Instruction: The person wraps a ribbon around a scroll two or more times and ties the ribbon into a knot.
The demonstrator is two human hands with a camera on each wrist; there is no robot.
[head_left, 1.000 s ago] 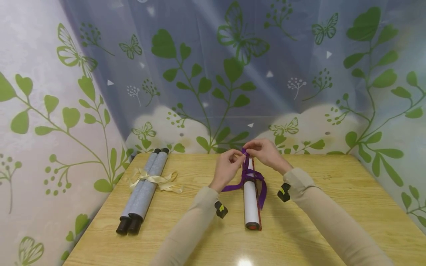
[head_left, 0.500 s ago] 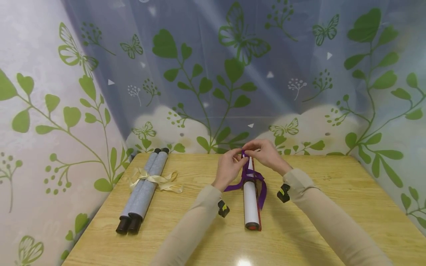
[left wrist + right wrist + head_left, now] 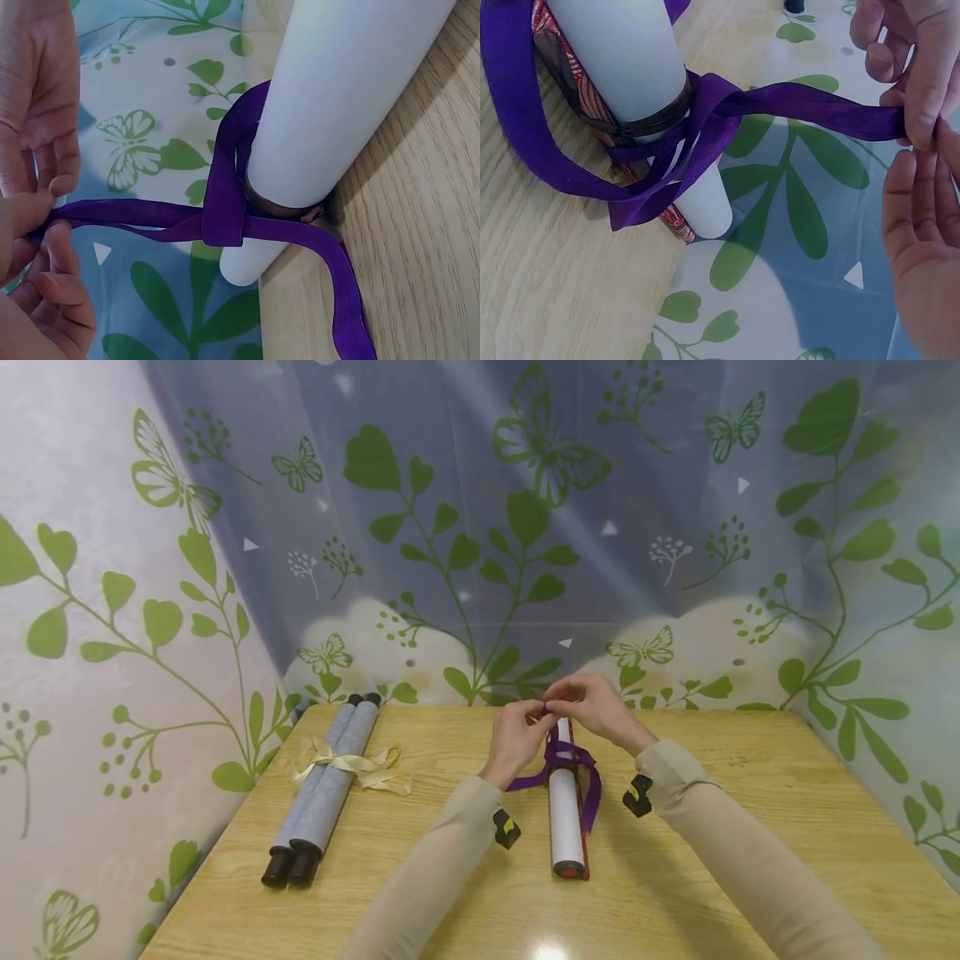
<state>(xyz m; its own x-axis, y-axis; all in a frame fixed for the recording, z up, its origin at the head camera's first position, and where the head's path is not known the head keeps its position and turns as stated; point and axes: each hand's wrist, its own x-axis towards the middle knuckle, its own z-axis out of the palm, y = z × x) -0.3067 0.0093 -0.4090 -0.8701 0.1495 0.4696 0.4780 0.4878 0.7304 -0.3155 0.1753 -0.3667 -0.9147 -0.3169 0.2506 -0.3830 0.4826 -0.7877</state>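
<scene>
A white scroll (image 3: pixel 566 814) lies lengthwise on the table, a red patterned strip (image 3: pixel 568 64) along its side and a dark brown band (image 3: pixel 656 114) around it. Purple ribbon (image 3: pixel 223 176) loops round the scroll's middle, with one loose tail curving down on each side. Beyond the crossing, a doubled length of ribbon stretches away to my fingertips. My left hand (image 3: pixel 517 737) pinches this length near the scroll's far end. Right beside it, my right hand (image 3: pixel 597 710) pinches the ribbon too, fingertips meeting the left ones. The exact pinch spot is partly hidden by the fingers.
Two grey-blue scrolls (image 3: pixel 330 793) with black end knobs lie side by side on the left of the wooden table (image 3: pixel 450 902), tied with a cream ribbon (image 3: pixel 367 767). A leaf-and-butterfly printed curtain (image 3: pixel 465 577) hangs behind the table's far edge.
My left hand has shifted slightly to the right, closer against the right hand. The ribbon between the fingertips has bunched smaller. The scrolls have stayed in place.
</scene>
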